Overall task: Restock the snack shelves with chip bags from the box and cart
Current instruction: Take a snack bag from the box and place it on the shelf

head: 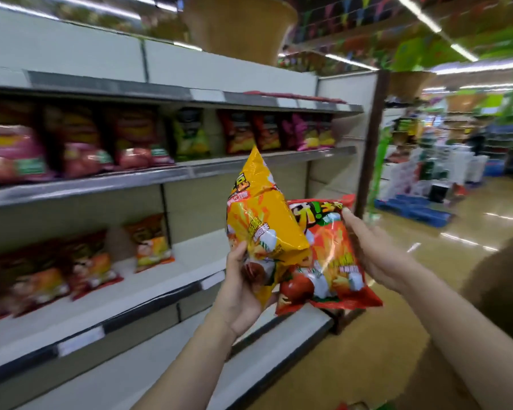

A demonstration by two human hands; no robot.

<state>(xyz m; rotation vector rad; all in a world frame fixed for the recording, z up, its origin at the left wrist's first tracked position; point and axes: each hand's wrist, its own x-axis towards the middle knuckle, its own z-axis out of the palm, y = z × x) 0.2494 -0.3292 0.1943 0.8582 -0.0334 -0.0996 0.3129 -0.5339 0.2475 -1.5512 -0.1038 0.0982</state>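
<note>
I hold two chip bags in front of the snack shelves. My left hand (240, 287) grips the lower part of a yellow chip bag (259, 214), which stands upright and overlaps the other bag. My right hand (376, 250) holds the right edge of a red chip bag (329, 258), tilted slightly. Both bags hang in the air to the right of the lower shelf (148, 294), where several red and orange bags (80, 267) lie toward the left. The view is blurred.
The middle shelf (166, 179) carries pink, green and red bags. The top shelf (190, 96) looks bare. A dark post (370, 143) ends the shelving. The aisle floor (427, 261) opens to the right, with blue pallets (412, 208) beyond.
</note>
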